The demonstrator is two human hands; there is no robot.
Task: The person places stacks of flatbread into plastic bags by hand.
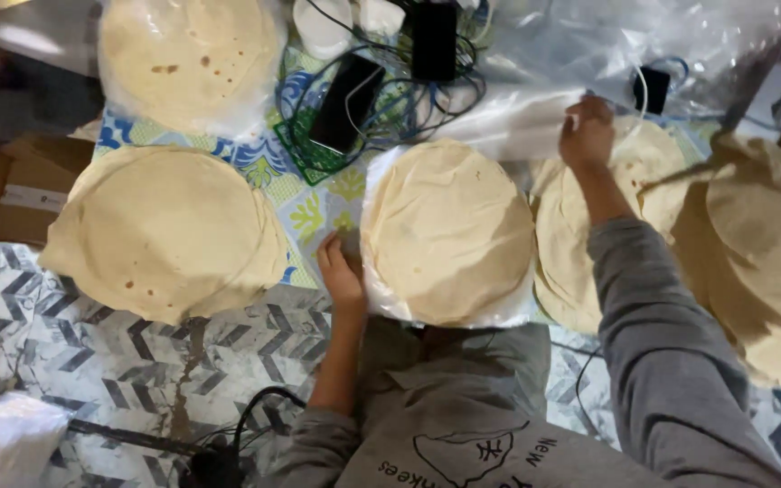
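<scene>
Flatbread stack [449, 230] in plastic, left hand [341, 276] pinching wrap; right hand [587, 134] gripping bag [508, 122]

Left hand [341, 276] low, fingers curled, right hand [587, 133] stretched forward, fingers closed

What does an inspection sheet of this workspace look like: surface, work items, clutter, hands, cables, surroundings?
Surface: patterned cloth over chevron flooring.
Work items: flatbread stack in clear plastic; plastic sheet.
Clutter: more flatbread stacks; phones.
Hands: left hand touches the stack's plastic edge; right hand grips the plastic sheet.
Cables: tangled cords around the phones.
Surroundings: cardboard box; white bag.
</scene>
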